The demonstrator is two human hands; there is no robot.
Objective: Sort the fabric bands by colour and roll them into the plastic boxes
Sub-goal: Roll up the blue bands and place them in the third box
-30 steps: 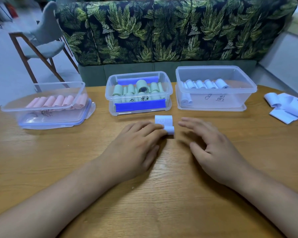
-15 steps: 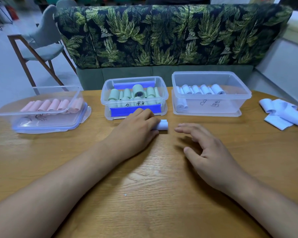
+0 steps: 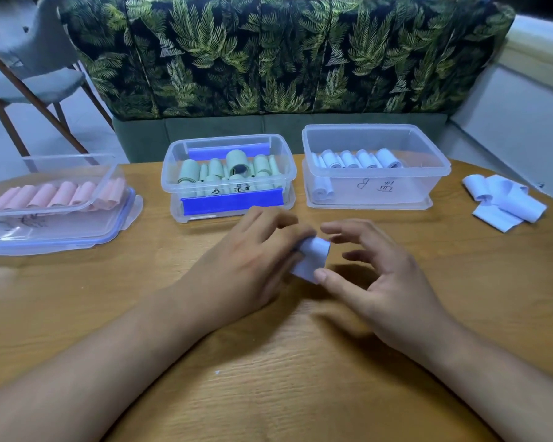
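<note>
A rolled pale blue band (image 3: 312,258) is lifted just above the wooden table (image 3: 268,362), gripped in the fingers of my left hand (image 3: 253,256). My right hand (image 3: 374,272) is beside it, fingers spread, with the thumb tip touching the roll's lower edge. Three clear plastic boxes stand in a row behind: the left box (image 3: 45,215) holds pink rolls, the middle box (image 3: 227,186) holds green rolls, and the right box (image 3: 377,183) holds pale blue rolls. A pile of loose pale blue bands (image 3: 505,200) lies at the far right.
A sofa with a leaf print (image 3: 268,59) stands right behind the table's far edge. A grey chair with wooden legs (image 3: 35,78) is at the back left. The left box sits on a blue-rimmed lid (image 3: 122,231).
The band went from partly unrolled on the table to a full roll under my left hand, and is now lifted. My right hand has closed in to touch it.
</note>
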